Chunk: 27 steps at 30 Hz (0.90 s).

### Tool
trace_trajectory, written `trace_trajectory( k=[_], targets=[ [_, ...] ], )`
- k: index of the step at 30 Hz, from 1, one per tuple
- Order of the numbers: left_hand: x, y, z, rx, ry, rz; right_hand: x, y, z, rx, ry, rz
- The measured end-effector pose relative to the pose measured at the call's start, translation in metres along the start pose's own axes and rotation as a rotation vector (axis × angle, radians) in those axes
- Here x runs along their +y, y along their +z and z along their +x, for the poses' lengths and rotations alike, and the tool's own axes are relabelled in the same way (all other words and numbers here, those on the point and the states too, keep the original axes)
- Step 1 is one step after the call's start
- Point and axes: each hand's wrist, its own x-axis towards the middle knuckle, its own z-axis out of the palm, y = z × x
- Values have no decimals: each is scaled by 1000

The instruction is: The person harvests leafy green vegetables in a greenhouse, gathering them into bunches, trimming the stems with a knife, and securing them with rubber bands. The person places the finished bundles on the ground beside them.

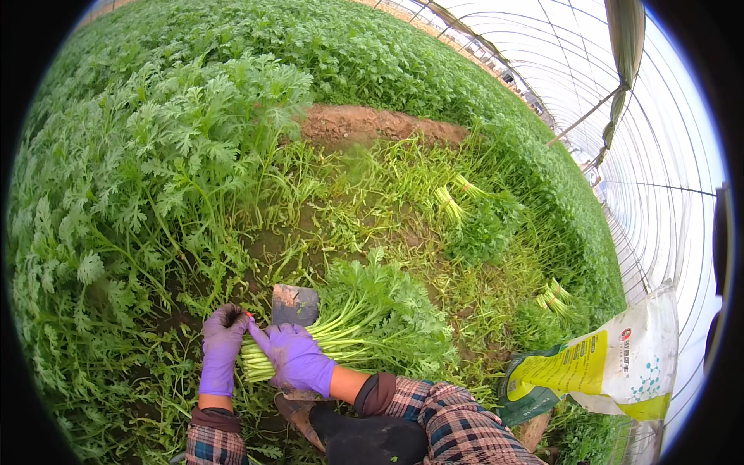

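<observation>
My right hand [299,357], in a purple glove, is closed around the stems of a bunch of leafy greens [389,325], whose leaves spread to the right and cut ends point left. Just left of it, my left hand [224,337], also gloved in purple and soiled at the fingers, has its fingertips pinched together. A small bit of red, perhaps a band, shows between the two hands; which hand holds it I cannot tell. Behind my right hand lies a flat, dirt-marked dark piece [295,305], its kind unclear.
Tied bunches of greens [450,206] lie on the cut stubble, with another tied bunch [555,299] further right. Tall standing greens [145,145] fill the left and back. A bare soil ridge [378,125] runs behind. A printed plastic sack [593,366] stands at the right, near the greenhouse film.
</observation>
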Motion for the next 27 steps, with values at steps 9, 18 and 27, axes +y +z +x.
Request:
trace_trajectory(
  k=[9,18,27],
  targets=[
    [6,-7,-1,-132,-1,-13,1,3,-2,70,-27,-16],
    [2,-1,-7,-39,108,181,0,5,0,74,-18,-16],
    [49,27,-68,-266,17,129,18,29,7,127,-2,257]
  ],
)
